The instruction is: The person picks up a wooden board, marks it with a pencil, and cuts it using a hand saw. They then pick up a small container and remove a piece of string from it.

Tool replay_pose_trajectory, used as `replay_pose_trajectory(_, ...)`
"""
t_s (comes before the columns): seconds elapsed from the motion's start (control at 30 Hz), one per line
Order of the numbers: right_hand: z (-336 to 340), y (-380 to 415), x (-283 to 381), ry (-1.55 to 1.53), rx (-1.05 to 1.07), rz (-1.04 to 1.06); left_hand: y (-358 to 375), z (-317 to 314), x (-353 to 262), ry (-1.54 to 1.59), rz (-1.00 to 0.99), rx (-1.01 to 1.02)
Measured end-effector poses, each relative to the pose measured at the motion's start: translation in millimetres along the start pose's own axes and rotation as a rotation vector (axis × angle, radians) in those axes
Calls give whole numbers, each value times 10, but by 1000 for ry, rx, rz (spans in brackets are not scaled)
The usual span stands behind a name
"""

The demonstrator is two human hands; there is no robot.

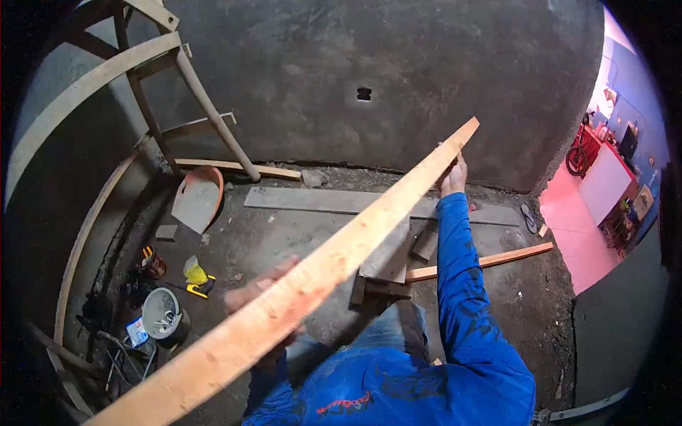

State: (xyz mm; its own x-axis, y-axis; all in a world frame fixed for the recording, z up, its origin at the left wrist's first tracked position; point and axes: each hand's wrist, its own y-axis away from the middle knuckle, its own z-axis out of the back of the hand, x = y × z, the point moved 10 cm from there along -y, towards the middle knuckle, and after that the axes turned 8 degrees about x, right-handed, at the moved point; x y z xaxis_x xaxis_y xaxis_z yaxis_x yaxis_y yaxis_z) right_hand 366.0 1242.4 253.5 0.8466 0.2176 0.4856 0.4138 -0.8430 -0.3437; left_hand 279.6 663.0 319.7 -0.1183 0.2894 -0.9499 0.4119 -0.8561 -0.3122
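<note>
A long pale wooden board (312, 273) runs diagonally across the view, from the lower left up to the right, raised above the floor. Near its upper right end, my right hand (455, 174) is closed round its edge, the fingers partly hidden behind the wood. My left hand (266, 291) grips the board lower down, blurred and partly covered by it. Beneath the board stands a small wooden bench (387, 263), next to a thinner wooden strip (497, 259) lying on the floor.
A grey plank (305, 199) lies along the plastered wall (298, 78). At left are a scaffold frame (202, 92), an orange-rimmed scoop (200, 199), a bucket (162, 312) and a yellow-handled tool (201, 287). Sandals (528, 218) lie near the doorway at right.
</note>
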Motion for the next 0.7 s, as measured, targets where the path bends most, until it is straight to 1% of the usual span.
replay_pose_trajectory(0.07,-163,216,109,131,-36,4,62,-96,201,512,-95,5)
replay_pose_trajectory(0.13,-5,173,122,212,-25,2,26,-432,-443,69,-711,254)
replay_pose_trajectory(0.17,97,94,114,193,27,12,45,-531,-439,121,-704,343)
replay_pose_trajectory(0.2,143,40,112,173,79,24,32,-619,-545,254,-593,297)
replay_pose_trajectory(0.23,241,-10,94,86,83,15,44,-679,-563,161,-562,352)
replay_pose_trajectory(0.27,358,-59,104,95,81,14,31,-709,-549,69,-530,406)
replay_pose_trajectory(0.3,428,-100,92,47,115,-19,28,-733,-567,-35,-564,427)
replay_pose_trajectory(0.33,497,-136,69,-4,148,-54,4,-713,-611,-29,-560,423)
replay_pose_trajectory(0.37,497,-115,87,0,143,-62,15,-773,-679,-187,-560,460)
replay_pose_trajectory(0.4,415,-93,33,-210,191,-132,25,-818,-700,-342,-553,494)
replay_pose_trajectory(0.43,331,-45,-34,-423,236,-202,16,-813,-679,-397,-532,457)
replay_pose_trajectory(0.47,398,-53,-73,-420,227,-211,41,-831,-654,-391,-522,452)
replay_pose_trajectory(0.53,547,-147,-31,-313,179,-195,22,-825,-649,-388,-534,402)
replay_pose_trajectory(0.57,443,11,96,-70,16,-47,11,-825,-642,-379,-543,409)
replay_pose_trajectory(0.6,345,56,64,-38,151,-144,12,-800,-627,-356,-544,411)
replay_pose_trajectory(0.67,451,55,57,-29,73,-133,12,-750,-609,-333,-545,420)
replay_pose_trajectory(0.7,483,15,62,101,95,-115,13,-714,-595,-347,-533,405)
